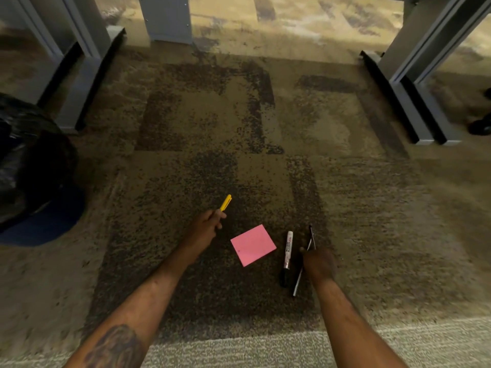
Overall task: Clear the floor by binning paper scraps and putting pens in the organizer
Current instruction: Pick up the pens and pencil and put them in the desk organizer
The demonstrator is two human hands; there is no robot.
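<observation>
Bin (32,166) cut off at my left edge, marker (287,251) label too small to read, pens (311,241) partly hidden inside my right hand (318,264)

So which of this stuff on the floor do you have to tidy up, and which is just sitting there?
For the job:
- yellow pen, held in the left hand
- thin dark pens in the right hand
- white marker on the carpet
- pink paper square on the carpet
- bin with black bag, for the paper

Just there:
- grey desk legs
- carpet
</observation>
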